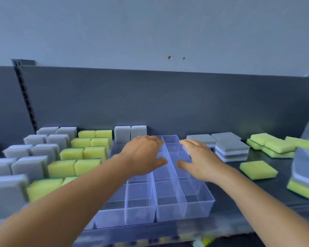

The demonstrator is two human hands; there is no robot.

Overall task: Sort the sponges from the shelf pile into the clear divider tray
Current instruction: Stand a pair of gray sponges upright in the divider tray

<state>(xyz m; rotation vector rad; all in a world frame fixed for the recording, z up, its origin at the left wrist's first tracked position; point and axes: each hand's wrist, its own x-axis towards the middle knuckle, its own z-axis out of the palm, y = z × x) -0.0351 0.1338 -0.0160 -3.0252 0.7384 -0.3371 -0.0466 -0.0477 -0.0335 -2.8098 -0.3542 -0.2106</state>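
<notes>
Two hands reach out over the tray [168, 209] — a clear divider tray on the dark shelf [230, 189], its compartments holding nothing that shows. The left hand [143, 154] hovers above the tray's far left cells, fingers loosely spread and thumb out to the side, holding nothing. The right hand [197, 157] is above the tray's far right cells, fingers likewise spread and relaxed, thumb pointing toward the left hand; whether either hand touches the tray's dividers I cannot tell.

Left of the tray stand rows of upright sponges: grey sponges [27, 164] farthest out, yellow sponges [82, 152] just beside the tray. Behind the tray, against the back panel [168, 104], two more grey blocks [130, 133] stand upright. Right of the tray lies the pile — a grey stack [231, 150] nearest, flat yellow-green sponges [273, 145] farther right, and one loose yellow sponge [258, 169] lying flat on the shelf, nearer the camera than the stack.
</notes>
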